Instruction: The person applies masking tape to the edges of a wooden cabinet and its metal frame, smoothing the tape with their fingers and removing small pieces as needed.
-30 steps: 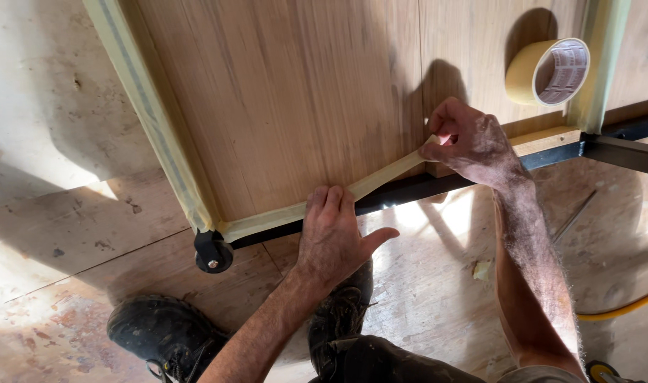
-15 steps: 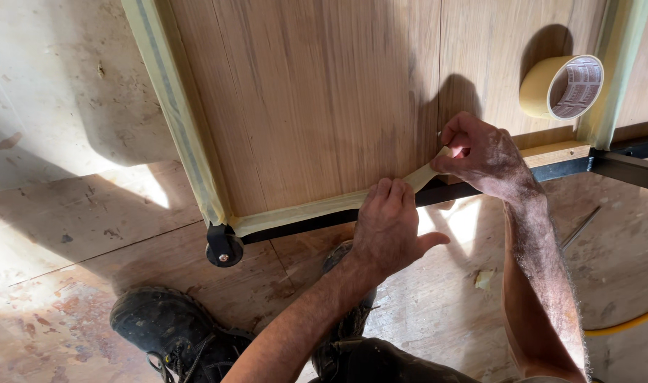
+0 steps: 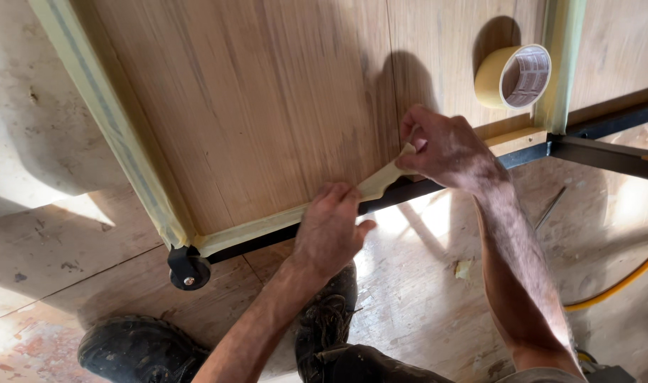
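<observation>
A large wooden panel (image 3: 267, 106) lies on a black metal frame, its edges lined with pale yellow masking tape (image 3: 253, 228). My left hand (image 3: 329, 230) presses the tape strip down onto the panel's near edge. My right hand (image 3: 445, 150) pinches the loose end of the same strip (image 3: 381, 181) and holds it lifted off the edge, further right. A roll of masking tape (image 3: 514, 76) lies on the panel beyond my right hand.
A black caster wheel (image 3: 188, 268) sits under the panel's near-left corner. My black boots (image 3: 136, 349) stand on the plywood floor. A yellow hose (image 3: 622, 280) curves at the right. A black metal bar (image 3: 608, 154) runs off right.
My left hand slid right along the near edge, smoothing tape. My right hand moved with the tape's free end; the camera shifted closer.
</observation>
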